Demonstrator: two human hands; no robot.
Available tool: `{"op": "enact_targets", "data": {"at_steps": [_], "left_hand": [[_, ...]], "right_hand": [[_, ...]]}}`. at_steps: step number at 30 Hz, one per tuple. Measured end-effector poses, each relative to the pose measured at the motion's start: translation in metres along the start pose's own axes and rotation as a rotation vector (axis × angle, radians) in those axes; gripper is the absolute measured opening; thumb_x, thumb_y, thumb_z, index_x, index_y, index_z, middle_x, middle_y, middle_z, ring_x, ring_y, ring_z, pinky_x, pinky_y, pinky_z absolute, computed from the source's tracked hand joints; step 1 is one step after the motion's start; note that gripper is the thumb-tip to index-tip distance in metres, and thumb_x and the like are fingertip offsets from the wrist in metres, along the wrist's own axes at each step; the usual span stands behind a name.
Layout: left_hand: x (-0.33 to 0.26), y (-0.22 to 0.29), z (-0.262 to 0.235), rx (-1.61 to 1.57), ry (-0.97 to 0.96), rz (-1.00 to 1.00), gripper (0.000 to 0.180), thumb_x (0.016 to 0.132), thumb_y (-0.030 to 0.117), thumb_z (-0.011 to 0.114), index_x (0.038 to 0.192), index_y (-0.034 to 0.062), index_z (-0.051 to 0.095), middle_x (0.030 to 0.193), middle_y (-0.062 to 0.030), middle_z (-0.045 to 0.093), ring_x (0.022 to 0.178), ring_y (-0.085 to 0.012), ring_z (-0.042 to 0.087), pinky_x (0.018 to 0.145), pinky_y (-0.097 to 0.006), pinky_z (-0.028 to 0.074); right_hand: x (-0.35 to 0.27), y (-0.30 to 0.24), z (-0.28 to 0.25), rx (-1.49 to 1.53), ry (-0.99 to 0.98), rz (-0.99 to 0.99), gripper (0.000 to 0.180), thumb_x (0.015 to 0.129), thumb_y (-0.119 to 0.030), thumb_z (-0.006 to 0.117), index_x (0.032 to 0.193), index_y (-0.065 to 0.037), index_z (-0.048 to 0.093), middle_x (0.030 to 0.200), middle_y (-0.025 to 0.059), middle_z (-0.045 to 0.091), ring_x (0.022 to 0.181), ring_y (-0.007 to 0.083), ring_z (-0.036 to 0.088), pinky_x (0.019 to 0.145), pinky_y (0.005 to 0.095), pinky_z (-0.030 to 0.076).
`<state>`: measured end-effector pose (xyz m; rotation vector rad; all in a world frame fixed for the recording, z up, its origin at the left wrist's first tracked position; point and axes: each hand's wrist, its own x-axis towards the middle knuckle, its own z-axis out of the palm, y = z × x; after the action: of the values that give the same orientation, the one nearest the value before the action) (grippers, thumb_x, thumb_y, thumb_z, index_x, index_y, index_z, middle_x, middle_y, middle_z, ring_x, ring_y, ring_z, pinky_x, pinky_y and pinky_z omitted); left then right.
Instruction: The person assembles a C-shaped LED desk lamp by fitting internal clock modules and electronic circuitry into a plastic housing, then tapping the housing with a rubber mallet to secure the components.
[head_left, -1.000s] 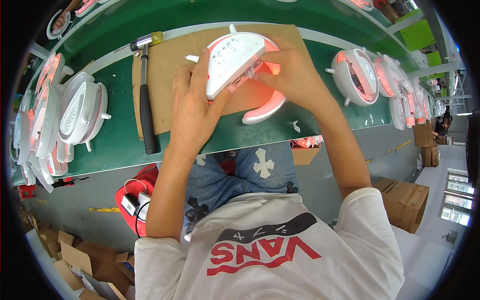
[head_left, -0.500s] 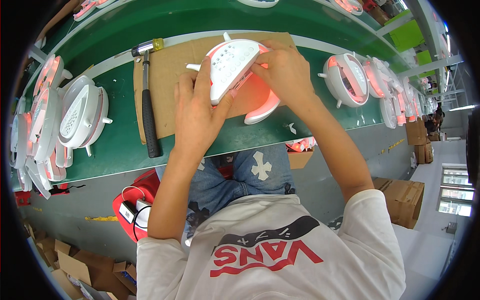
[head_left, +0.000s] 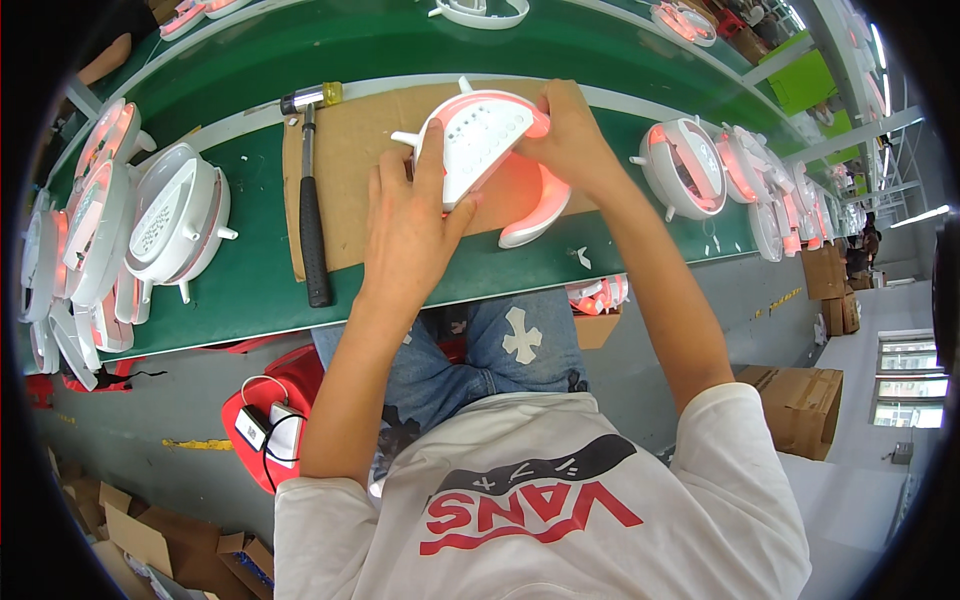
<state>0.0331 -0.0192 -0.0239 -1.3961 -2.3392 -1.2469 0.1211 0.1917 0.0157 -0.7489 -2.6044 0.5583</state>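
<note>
A round white housing [head_left: 535, 225] with red-glowing inner parts, a half-moon panel [head_left: 480, 143] with small buttons or holes, and short peg legs tilts over a cardboard sheet [head_left: 350, 150]. My left hand [head_left: 415, 220] grips its left side, with fingers up along the panel and the thumb at its lower corner. My right hand [head_left: 570, 140] is closed on the right end of the panel and rim; its fingertips are partly hidden behind the housing. Left of my hands, a hammer [head_left: 312, 220] with a black grip and a yellow-tipped head lies on the cardboard.
Similar white housings stand in a cluster at the left [head_left: 175, 225] and in a row at the right [head_left: 685, 170] of the green bench [head_left: 430, 280]. Another one [head_left: 485, 12] sits across the bench. Small white scraps [head_left: 583, 257] lie near the front edge.
My right hand has turned, its fingers shifting from the panel's straight edge toward the right rim and behind it. My left hand keeps its grip. The whole view has shifted slightly.
</note>
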Motion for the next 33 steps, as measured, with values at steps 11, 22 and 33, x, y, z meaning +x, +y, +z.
{"op": "enact_targets", "data": {"at_steps": [11,22,33], "left_hand": [[0.006,0.009,-0.018,0.013,-0.218,-0.011,0.08,0.084,0.019,0.079,0.153,0.0082,0.041,0.131,-0.0262,0.047,0.115,-0.0423,0.054,0.095,-0.048,0.049],[0.0,-0.002,-0.019,-0.177,-0.268,0.057,0.082,0.082,0.017,0.079,0.153,0.0075,0.041,0.138,-0.0289,0.05,0.122,-0.0438,0.053,0.101,-0.049,0.047],[-0.005,0.034,-0.045,-0.898,-0.307,-0.433,0.085,0.092,0.037,0.071,0.156,-0.0028,0.03,0.14,-0.0287,0.049,0.131,-0.0336,0.051,0.109,-0.04,0.042]], "right_hand": [[0.0,0.024,-0.006,0.855,-0.177,0.155,0.047,0.092,-0.028,0.071,0.127,0.0,0.057,0.114,0.0117,0.061,0.109,0.0218,0.059,0.096,0.0351,0.048],[-0.017,0.013,-0.045,0.858,-0.585,0.277,0.069,0.093,-0.043,0.07,0.137,0.007,0.055,0.123,0.0161,0.066,0.11,0.0212,0.064,0.096,0.0314,0.051],[-0.107,-0.005,-0.069,0.972,-0.327,0.319,0.055,0.088,-0.027,0.074,0.128,0.008,0.061,0.116,0.0135,0.068,0.104,0.0176,0.065,0.094,0.0323,0.051]]}}
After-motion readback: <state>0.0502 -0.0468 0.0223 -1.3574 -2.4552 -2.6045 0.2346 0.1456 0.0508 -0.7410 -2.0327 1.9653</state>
